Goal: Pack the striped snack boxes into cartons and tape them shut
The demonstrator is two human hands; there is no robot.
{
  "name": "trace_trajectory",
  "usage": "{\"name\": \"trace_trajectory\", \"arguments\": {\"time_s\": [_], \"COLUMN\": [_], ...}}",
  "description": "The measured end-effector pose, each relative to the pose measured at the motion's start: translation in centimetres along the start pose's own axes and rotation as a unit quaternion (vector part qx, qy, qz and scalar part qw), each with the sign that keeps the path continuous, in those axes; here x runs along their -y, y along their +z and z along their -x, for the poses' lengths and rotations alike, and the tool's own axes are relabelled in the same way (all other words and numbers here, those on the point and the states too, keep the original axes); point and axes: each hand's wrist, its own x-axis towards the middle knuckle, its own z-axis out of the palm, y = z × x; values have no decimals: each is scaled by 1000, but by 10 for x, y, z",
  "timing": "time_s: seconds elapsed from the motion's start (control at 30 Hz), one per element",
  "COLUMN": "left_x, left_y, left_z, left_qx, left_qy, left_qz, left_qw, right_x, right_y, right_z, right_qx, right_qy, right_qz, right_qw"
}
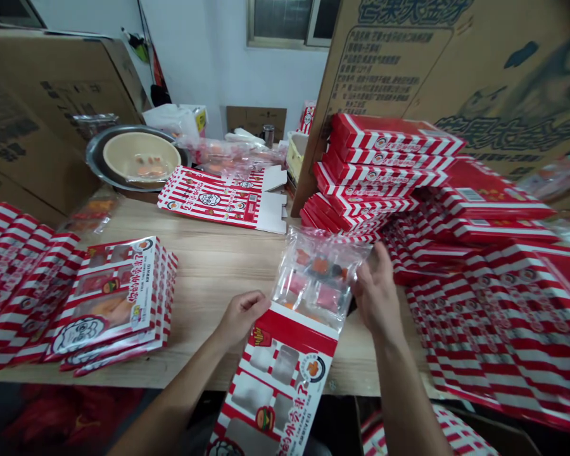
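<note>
A red and white windowed box [285,373] tilts toward me over the table's front edge, its open end facing away. My left hand [241,316] is closed on the left side of that open end. A clear plastic tray [320,278], wrapped in film and holding small coloured food-like pieces, sits partly in the box mouth. My right hand [376,288] grips the right edge of this tray, thumb on top. The tray's lower end is hidden inside the box.
Several filled boxes [109,297] are stacked at left. Many striped boxes [503,316] pile up at right against a large carton [456,76]. A flattened striped box [223,199] lies at the back, beside a beige bowl [142,149] in a metal basin.
</note>
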Motion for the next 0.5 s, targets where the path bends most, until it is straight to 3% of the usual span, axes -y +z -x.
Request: {"name": "trace_trajectory", "arguments": {"time_s": [0.03, 0.1, 0.23, 0.33, 0.4, 0.5], "left_x": [-1, -2, 1, 4, 4, 6], "left_y": [0, 1, -3, -6, -6, -2], "left_z": [1, 3, 8, 12, 14, 12], "left_qx": [8, 5, -55, -115, -119, -82], "left_qy": [6, 28, 75, 78, 51, -6], "left_qz": [-4, -9, -14, -15, -3, 24], "left_qw": [1000, 1000, 996, 990, 992, 996], "right_x": [4, 10, 2, -13, -20, -25], "right_y": [2, 4, 5, 5, 3, -2], "right_z": [-8, -16, 3, 33, 49, 60], "right_qx": [-24, -5, 168, 347, 406, 438], "right_qy": [-25, -32, 55, 122, 136, 148], "right_qz": [19, 60, 120, 111, 83, 46], "right_qw": [999, 998, 977, 923, 900, 885]}}
